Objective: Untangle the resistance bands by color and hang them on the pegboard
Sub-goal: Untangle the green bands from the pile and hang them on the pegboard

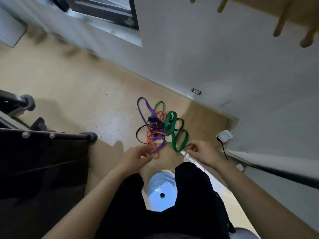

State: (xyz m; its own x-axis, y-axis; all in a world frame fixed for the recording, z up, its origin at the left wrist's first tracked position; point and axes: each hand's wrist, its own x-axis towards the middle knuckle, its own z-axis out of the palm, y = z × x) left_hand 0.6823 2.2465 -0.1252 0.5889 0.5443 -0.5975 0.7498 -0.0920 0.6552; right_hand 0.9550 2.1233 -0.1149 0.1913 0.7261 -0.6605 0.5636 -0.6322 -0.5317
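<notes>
Standing over tangle of resistance bands (pixel 159 128) lying on the floor (pixel 69 87), near the wall corner. Showing purple band (pixel 148 107), green band (pixel 173 124), orange band (pixel 148 139) and thin black band (pixel 139 133), all knotted into one heap. Holding left hand (pixel 138 156) at the near loop of the orange band, fingers loosely curled, fingertips overlapping the loop; cannot tell whether gripping or just touching. Holding right hand (pixel 202 152) just beside the near end of the green band, apart from it, fingers relaxed and lightly curled, grasping nothing. Showing pegboard (pixel 300 12) with wooden pegs at upper right, well apart from the heap. Standing beside blue water jug (pixel 162 192), low between the dark trouser legs. Showing white device (pixel 224 135) with black cable by the right wall.
</notes>
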